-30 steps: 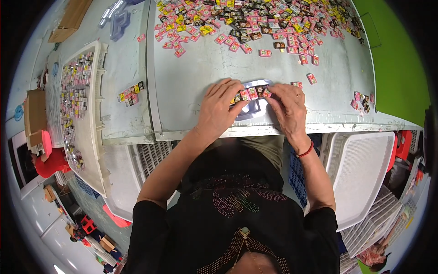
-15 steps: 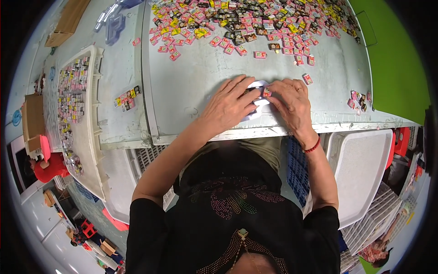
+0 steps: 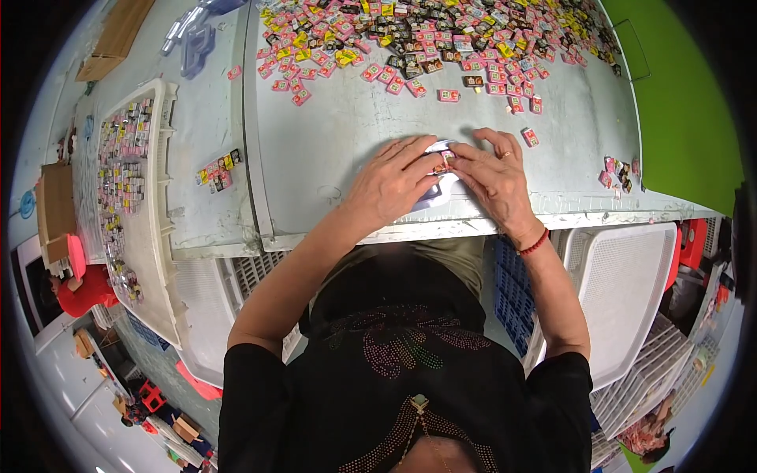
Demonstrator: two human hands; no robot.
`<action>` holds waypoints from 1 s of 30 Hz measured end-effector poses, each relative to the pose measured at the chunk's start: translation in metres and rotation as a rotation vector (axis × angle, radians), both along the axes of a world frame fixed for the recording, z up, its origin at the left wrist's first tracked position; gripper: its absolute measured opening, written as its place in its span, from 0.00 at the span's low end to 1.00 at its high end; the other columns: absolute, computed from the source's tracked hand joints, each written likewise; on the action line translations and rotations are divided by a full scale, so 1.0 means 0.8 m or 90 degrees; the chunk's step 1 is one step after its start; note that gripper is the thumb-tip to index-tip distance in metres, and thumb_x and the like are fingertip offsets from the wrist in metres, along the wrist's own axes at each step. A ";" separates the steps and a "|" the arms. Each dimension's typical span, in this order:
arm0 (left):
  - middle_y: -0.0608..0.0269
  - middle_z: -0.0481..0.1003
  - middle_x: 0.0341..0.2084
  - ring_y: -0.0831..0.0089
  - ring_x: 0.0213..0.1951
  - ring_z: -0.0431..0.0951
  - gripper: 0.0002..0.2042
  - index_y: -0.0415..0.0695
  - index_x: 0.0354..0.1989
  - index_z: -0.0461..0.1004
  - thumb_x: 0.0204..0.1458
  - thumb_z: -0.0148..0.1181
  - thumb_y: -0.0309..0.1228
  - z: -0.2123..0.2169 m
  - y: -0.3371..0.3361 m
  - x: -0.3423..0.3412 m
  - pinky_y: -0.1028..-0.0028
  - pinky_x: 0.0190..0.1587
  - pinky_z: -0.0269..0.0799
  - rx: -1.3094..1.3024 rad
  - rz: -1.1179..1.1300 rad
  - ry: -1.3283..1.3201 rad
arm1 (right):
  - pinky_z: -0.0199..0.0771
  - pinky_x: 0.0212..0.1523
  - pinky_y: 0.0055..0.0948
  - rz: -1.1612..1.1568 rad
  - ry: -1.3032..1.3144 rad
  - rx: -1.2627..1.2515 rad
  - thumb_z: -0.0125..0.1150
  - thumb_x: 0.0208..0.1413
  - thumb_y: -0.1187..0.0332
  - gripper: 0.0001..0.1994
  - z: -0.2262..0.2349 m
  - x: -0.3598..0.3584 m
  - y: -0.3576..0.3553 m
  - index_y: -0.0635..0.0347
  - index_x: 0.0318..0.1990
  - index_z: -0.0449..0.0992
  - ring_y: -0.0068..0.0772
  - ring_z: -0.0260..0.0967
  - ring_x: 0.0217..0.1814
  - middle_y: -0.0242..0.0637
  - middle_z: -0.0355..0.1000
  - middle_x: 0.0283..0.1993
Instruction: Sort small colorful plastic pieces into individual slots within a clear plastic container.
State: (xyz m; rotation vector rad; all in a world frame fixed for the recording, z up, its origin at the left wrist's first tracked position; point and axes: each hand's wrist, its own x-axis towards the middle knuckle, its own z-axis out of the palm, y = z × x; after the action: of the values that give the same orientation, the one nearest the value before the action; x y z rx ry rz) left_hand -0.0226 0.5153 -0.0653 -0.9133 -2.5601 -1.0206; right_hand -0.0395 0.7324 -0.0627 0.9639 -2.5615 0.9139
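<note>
A: Head view, looking straight down. Left hand and right hand lie palm-down, side by side at the near edge of the pale grey worktop, fingertips meeting over a small clear plastic tray.

B: Grip?

A: Neither hand is wrapped around anything. Fingers fairly flat and close together, pressing on the tray and on a few small packets sitting in it. Both hands cover most of the tray; only its middle strip and near edge show, so how many packets it holds I cannot tell. Tray sits flat on the worktop, just inside the front edge, directly ahead of the person.

B: Wrist detail?

A: Red cord bracelet on the right wrist; a ring on that hand.

B: Surroundings, same view?

A: A wide heap of small packets, mostly pink with yellow and dark ones mixed in, spread across the far side of the worktop, well apart from the hands. One stray pink packet near the right hand. A small cluster by the right edge. Another short row on the left panel. Further left, a long white crate holding sorted packets in rows. White mesh basket below the worktop on the right.
</note>
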 end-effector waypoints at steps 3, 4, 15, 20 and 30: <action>0.52 0.72 0.51 0.54 0.51 0.74 0.15 0.39 0.44 0.74 0.48 0.64 0.28 -0.003 -0.001 0.001 0.61 0.54 0.70 -0.003 0.001 0.008 | 0.62 0.57 0.38 -0.007 -0.009 -0.007 0.68 0.47 0.71 0.12 -0.002 0.009 -0.002 0.56 0.42 0.82 0.39 0.68 0.54 0.31 0.77 0.49; 0.52 0.72 0.51 0.54 0.50 0.74 0.16 0.39 0.45 0.74 0.48 0.65 0.28 -0.004 -0.001 0.000 0.61 0.53 0.70 -0.005 -0.001 0.014 | 0.62 0.58 0.39 -0.013 -0.019 -0.012 0.67 0.48 0.71 0.11 -0.002 0.011 -0.003 0.57 0.42 0.82 0.40 0.68 0.54 0.32 0.77 0.50; 0.51 0.70 0.55 0.54 0.59 0.67 0.29 0.36 0.53 0.69 0.44 0.69 0.39 0.026 -0.050 0.017 0.60 0.61 0.61 -0.020 0.047 -0.175 | 0.63 0.58 0.41 -0.004 -0.040 0.022 0.65 0.51 0.70 0.19 0.022 0.008 -0.015 0.62 0.51 0.74 0.46 0.65 0.59 0.41 0.71 0.55; 0.53 0.71 0.55 0.55 0.60 0.67 0.25 0.38 0.52 0.71 0.45 0.69 0.33 0.014 -0.054 0.010 0.62 0.61 0.63 0.004 0.027 -0.161 | 0.64 0.58 0.41 0.032 -0.058 0.051 0.66 0.50 0.70 0.19 0.015 0.013 -0.028 0.61 0.51 0.74 0.46 0.66 0.59 0.42 0.70 0.56; 0.55 0.72 0.53 0.57 0.58 0.69 0.24 0.39 0.50 0.73 0.42 0.70 0.31 0.013 -0.056 0.007 0.64 0.58 0.66 0.007 0.066 -0.081 | 0.65 0.56 0.41 -0.048 -0.059 0.077 0.70 0.45 0.69 0.20 0.030 0.028 -0.042 0.61 0.47 0.76 0.44 0.70 0.53 0.42 0.72 0.51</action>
State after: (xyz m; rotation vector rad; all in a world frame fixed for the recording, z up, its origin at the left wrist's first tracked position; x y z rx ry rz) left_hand -0.0168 0.4705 -0.0546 -0.7271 -2.6703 -1.0940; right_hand -0.0170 0.6985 -0.0389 0.8693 -2.7385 0.8105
